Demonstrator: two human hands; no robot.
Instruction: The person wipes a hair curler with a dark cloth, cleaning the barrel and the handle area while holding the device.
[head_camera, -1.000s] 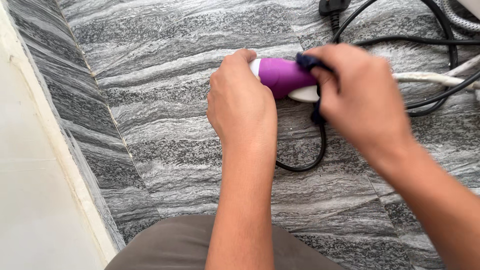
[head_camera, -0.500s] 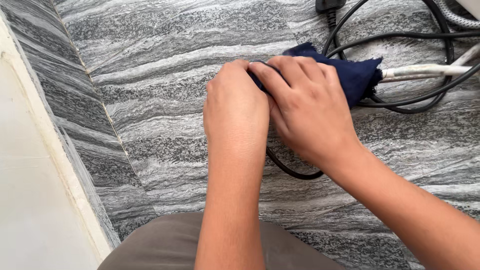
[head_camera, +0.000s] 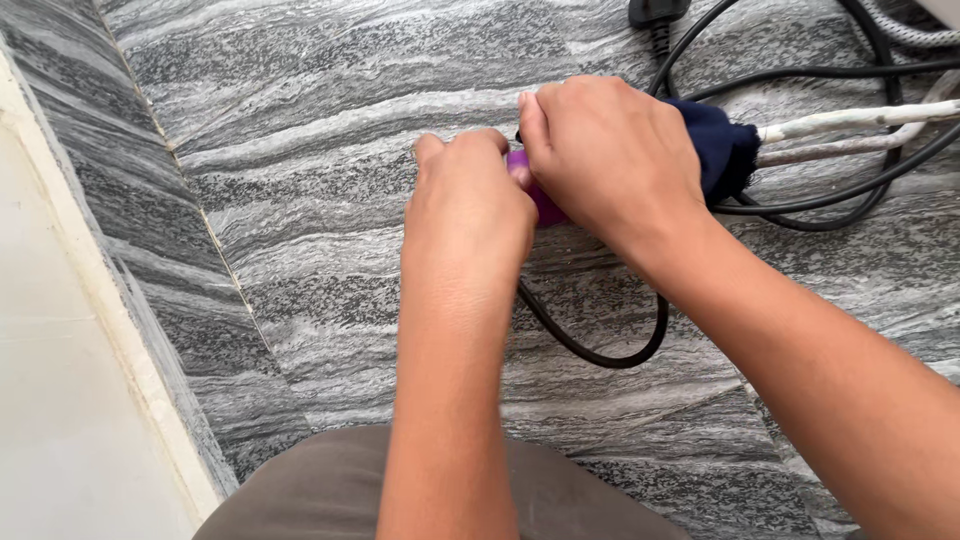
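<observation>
A purple and white handheld appliance (head_camera: 535, 190) lies on the grey marble floor (head_camera: 330, 150), mostly hidden under both hands. My left hand (head_camera: 465, 215) grips its near end. My right hand (head_camera: 610, 160) presses a dark blue cloth (head_camera: 722, 150) over the appliance's top; only a small purple patch shows between the hands. A black cable (head_camera: 600, 350) loops out from under the hands toward me.
Several black cables (head_camera: 830, 200) and a white braided hose (head_camera: 860, 120) lie at the upper right, with a black plug (head_camera: 660, 12) at the top edge. A pale wall base (head_camera: 60, 350) runs along the left. My knee in grey-brown fabric (head_camera: 330, 490) is at the bottom.
My right hand has slid the cloth from the appliance's right end over its body toward the left hand, then slightly back up. The purple body is now almost covered. The left hand stayed put.
</observation>
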